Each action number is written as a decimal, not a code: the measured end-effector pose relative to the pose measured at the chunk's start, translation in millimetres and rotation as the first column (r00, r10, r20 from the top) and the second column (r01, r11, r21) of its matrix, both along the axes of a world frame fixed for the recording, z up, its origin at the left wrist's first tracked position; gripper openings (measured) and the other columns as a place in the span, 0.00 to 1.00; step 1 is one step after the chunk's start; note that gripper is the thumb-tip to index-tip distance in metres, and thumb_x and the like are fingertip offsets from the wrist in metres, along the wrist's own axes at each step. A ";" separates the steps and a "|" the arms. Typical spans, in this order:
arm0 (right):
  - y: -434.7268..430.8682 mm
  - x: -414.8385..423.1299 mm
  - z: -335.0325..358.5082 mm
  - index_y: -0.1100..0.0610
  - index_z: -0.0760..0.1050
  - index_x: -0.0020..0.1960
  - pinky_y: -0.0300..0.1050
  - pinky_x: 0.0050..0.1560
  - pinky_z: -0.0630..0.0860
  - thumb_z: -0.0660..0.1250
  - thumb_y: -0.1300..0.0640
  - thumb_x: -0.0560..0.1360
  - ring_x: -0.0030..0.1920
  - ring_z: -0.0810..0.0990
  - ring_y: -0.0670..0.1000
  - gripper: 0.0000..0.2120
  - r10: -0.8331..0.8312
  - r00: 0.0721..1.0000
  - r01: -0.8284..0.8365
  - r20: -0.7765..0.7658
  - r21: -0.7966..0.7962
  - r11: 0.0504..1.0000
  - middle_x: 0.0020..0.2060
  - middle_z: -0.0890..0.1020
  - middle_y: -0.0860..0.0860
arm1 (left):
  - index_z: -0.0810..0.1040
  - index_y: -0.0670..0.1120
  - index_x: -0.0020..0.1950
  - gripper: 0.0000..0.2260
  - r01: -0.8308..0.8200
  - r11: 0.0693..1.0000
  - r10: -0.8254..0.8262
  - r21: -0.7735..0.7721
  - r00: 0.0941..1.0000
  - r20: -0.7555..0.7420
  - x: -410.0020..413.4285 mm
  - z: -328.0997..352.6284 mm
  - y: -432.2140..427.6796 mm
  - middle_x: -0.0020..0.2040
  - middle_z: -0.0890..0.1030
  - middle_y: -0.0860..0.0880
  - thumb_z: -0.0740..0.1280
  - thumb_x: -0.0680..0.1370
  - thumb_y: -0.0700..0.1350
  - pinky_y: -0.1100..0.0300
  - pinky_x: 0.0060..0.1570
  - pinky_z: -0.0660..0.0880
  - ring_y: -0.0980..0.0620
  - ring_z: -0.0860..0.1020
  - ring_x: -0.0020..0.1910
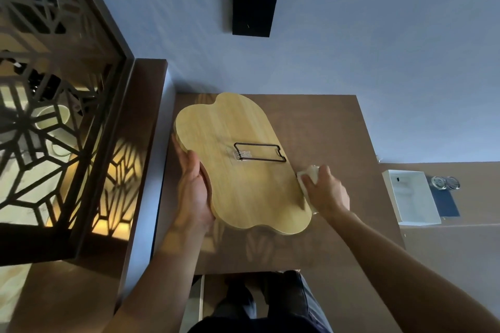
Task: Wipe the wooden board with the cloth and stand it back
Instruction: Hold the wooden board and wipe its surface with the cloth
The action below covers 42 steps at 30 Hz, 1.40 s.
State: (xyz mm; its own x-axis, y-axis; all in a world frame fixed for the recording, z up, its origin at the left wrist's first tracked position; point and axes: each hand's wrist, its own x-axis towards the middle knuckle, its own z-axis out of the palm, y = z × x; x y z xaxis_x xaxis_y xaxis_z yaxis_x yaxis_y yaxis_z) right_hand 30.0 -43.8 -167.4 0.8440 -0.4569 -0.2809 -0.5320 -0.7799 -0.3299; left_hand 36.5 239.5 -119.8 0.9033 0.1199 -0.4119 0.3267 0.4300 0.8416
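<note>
1. The wooden board (238, 162) lies flat on the brown counter (338, 138), its wavy outline running from the far left corner of the counter toward me.
2. My left hand (193, 192) holds the board's left edge. The palm is against the rim and the fingers (180, 149) stretch along the side, loosely curled around it rather than closed tight.
3. My right hand (326, 189) is at the board's right edge, closed around a pale cloth (308, 174). The cloth is bunched under my palm and touches the rim of the board there.
4. On the board's face, near its middle, sits a thin black wire stand (259, 152) with a small clear plastic piece (243, 155) at its left end.
5. To the right of the board, beyond the counter's edge, a white box (411, 200) stands open on a lower surface, with two clear glass pieces (445, 183) just beside it.
6. Left of the board stands a dark carved screen (54, 121) with warm light behind it.
7. Above the board, a black square plate (253, 13) is fixed to the grey wall.
</note>
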 end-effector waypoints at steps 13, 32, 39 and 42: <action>108.9 -1.8 34.2 0.46 0.63 0.50 0.49 0.35 0.73 0.58 0.30 0.73 0.38 0.80 0.61 0.20 0.216 0.951 -0.279 0.220 0.318 0.906 0.35 0.80 0.52 | 0.62 0.71 0.82 0.26 -0.066 0.996 0.072 -0.062 0.991 0.111 -1.0 -1.4 1.5 0.82 0.71 0.55 0.63 0.84 0.61 0.32 0.78 0.65 0.47 0.71 0.79; 135.5 -14.9 51.4 0.45 0.63 0.50 0.48 0.34 0.73 0.58 0.31 0.74 0.38 0.80 0.59 0.19 0.346 0.892 -0.431 0.290 0.319 0.844 0.37 0.80 0.49 | 0.63 0.64 0.84 0.26 -0.015 0.996 0.019 -0.091 0.999 0.050 0.7 -12.4 5.1 0.83 0.70 0.48 0.62 0.85 0.62 0.38 0.76 0.69 0.43 0.73 0.78; 9.0 0.8 -13.2 0.49 0.61 0.48 0.52 0.38 0.75 0.58 0.36 0.78 0.37 0.77 0.60 0.16 0.088 0.993 -0.089 0.077 0.013 0.996 0.43 0.83 0.56 | 0.66 0.74 0.78 0.34 -0.018 0.993 0.022 -0.115 0.999 0.030 -0.5 -18.0 7.7 0.78 0.76 0.55 0.69 0.73 0.75 0.33 0.72 0.73 0.46 0.77 0.75; 1.1 4.7 -2.5 0.49 0.60 0.47 0.52 0.38 0.76 0.60 0.38 0.77 0.36 0.76 0.59 0.16 0.085 0.995 -0.083 0.056 -0.034 0.996 0.41 0.82 0.54 | 0.72 0.82 0.66 0.26 -0.016 0.993 0.020 -0.116 0.999 0.032 -0.7 -14.4 6.2 0.69 0.83 0.62 0.72 0.69 0.76 0.47 0.56 0.85 0.55 0.84 0.65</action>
State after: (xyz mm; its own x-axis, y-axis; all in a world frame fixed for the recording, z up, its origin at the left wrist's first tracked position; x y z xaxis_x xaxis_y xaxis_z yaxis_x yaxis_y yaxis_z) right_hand 34.7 -42.8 -169.8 0.8942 -0.3913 -0.2174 -0.4448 -0.8318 -0.3320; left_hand 35.9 245.7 -134.2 0.9149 0.0899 -0.3936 0.2904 0.5307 0.7963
